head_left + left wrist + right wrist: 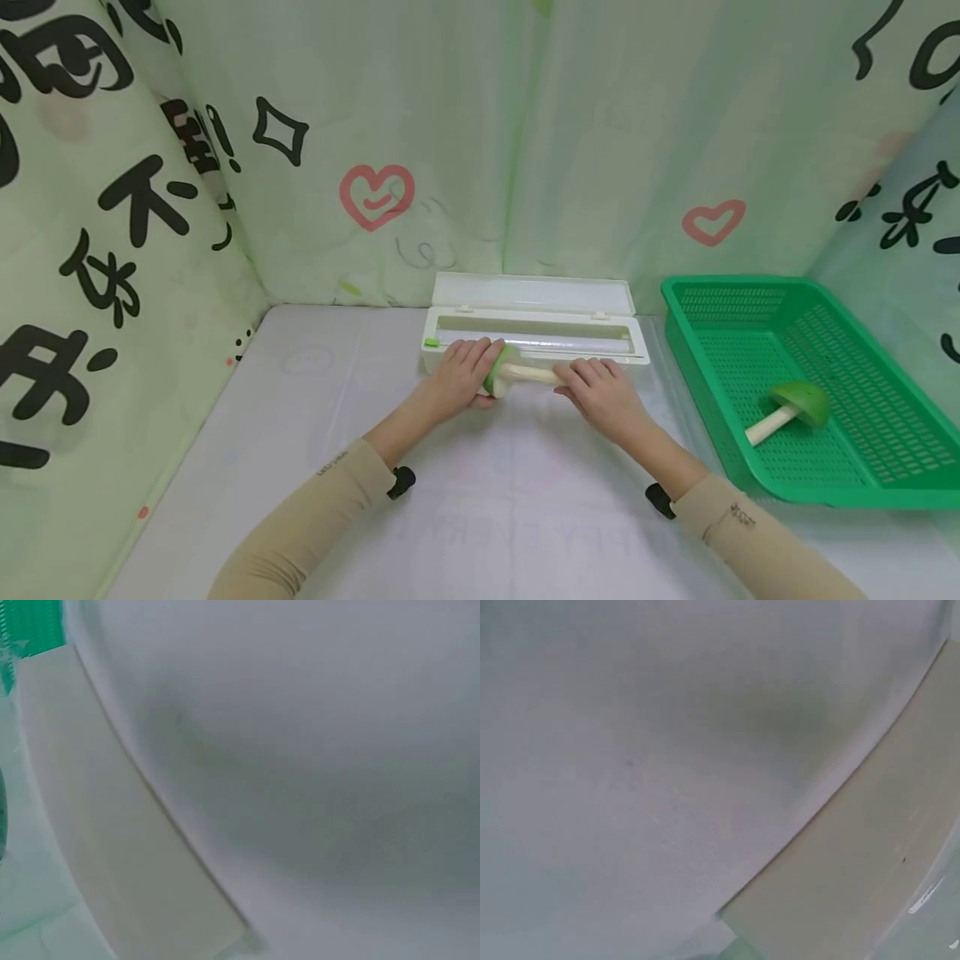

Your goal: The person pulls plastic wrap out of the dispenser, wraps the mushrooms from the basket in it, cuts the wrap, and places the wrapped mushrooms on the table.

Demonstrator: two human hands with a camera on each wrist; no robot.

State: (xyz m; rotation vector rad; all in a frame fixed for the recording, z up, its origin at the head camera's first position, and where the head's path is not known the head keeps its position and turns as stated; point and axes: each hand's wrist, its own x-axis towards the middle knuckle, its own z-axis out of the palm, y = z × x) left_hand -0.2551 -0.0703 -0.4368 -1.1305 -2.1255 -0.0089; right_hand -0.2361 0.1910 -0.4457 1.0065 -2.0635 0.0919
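Observation:
Held level above the table is a mushroom (530, 374) with a green cap and a long cream stem. My left hand (459, 377) grips it by the cap at the left. At the other end, my right hand (603, 398) pinches the tip of the stem. Directly behind it stands a white cling film dispenser (441, 322), its lid (532, 292) raised and clear film visible inside. Both wrist views show the dispenser's front wall (135, 810) and the table, with neither hand visible there.
A green plastic basket (693, 392) stands on the right side of the white-covered table (517, 517). Inside it lies another green-capped mushroom (806, 402). Pale green curtains (600, 150) with black writing and red hearts enclose the back and sides.

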